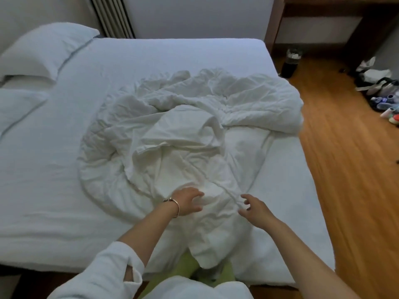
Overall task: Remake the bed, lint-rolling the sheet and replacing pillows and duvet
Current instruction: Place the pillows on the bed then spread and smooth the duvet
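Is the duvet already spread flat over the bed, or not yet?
Not yet. The duvet lies crumpled in a heap, with bare sheet around it.

One duvet (190, 126), crumpled, at centre. Two pillows: one pillow (43, 48) at 10 o'clock, a second pillow (19, 111) at 9 o'clock. One dark bottle (290, 61) at 1 o'clock. Two hands: left hand (187, 200), right hand (255, 209), both at 6 o'clock. One bracelet (173, 202).
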### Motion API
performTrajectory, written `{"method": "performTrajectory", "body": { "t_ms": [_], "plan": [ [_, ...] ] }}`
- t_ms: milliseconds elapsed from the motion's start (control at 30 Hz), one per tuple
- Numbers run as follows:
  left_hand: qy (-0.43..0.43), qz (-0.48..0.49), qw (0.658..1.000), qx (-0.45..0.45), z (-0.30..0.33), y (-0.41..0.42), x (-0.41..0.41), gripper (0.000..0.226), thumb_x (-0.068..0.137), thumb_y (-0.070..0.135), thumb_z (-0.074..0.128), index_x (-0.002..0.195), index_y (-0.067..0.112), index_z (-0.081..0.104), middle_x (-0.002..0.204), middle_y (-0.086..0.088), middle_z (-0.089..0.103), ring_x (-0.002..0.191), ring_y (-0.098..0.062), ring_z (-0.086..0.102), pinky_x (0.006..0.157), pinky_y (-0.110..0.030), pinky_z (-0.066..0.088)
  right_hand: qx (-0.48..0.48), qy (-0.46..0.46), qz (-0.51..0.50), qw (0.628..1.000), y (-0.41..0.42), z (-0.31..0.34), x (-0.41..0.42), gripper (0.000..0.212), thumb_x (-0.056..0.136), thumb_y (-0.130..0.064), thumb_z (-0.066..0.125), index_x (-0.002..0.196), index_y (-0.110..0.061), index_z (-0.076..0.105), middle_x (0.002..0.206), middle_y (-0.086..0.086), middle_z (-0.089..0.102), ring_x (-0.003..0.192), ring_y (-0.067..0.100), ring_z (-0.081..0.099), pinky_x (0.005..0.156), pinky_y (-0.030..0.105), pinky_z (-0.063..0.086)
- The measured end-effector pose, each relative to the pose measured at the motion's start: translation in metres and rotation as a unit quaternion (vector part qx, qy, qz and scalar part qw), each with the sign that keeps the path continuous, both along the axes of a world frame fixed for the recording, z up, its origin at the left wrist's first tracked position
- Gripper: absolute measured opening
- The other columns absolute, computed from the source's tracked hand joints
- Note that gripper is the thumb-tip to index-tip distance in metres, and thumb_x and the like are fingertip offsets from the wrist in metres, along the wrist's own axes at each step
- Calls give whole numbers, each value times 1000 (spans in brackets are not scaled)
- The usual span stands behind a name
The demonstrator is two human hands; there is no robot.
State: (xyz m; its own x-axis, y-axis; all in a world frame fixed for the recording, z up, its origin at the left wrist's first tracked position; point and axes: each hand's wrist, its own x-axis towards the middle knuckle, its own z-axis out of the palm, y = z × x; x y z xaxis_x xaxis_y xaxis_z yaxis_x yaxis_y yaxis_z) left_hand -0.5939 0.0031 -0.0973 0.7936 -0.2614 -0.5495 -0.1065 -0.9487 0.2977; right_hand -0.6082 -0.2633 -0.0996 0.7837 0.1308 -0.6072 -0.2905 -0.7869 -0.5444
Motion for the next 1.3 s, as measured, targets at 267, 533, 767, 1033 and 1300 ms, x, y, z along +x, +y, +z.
{"method": "performTrajectory", "body": {
  "t_ms": [267,533,767,1033,1300],
  "plan": [
    [-223,152,963,-23,33,63,33,55,94,39,55,145,28,37,150,1,36,137,-21,33,108,-36,27,69,-59,12,996,85,29,22,68,95,-32,61,152,-28,25,144,4,43,109,15,54,94,30,45],
    [-139,228,960,87,37,114,139,74,95,44,48,149,46,-1,161,3,-6,145,-40,-10,114,-57,4,97,-86,-48,990,141,63,43,66,95,-34,60,152,-31,26,132,-8,46,98,4,57,82,21,46],
    [-208,141,954,-166,64,136,160,47,80,23,34,120,16,58,113,-18,65,103,-39,58,79,-38,42,47,-204,-183,961,183,70,45,96,85,-35,73,154,-39,6,150,1,25,132,17,40,107,37,41],
    [-125,-67,902,-408,95,109,55,28,81,21,39,89,11,63,85,-3,66,81,-20,58,70,-27,39,-72,-346,-31,935,176,96,47,61,74,-33,80,128,-46,55,142,-8,40,131,25,37,101,44,43],
    [-159,-108,958,-214,62,80,-15,63,71,57,61,129,43,42,126,11,51,110,-13,48,95,-35,40,58,-281,-85,954,94,104,-18,42,64,3,49,78,-35,60,77,-10,67,77,10,62,70,29,49]
  ]
}}
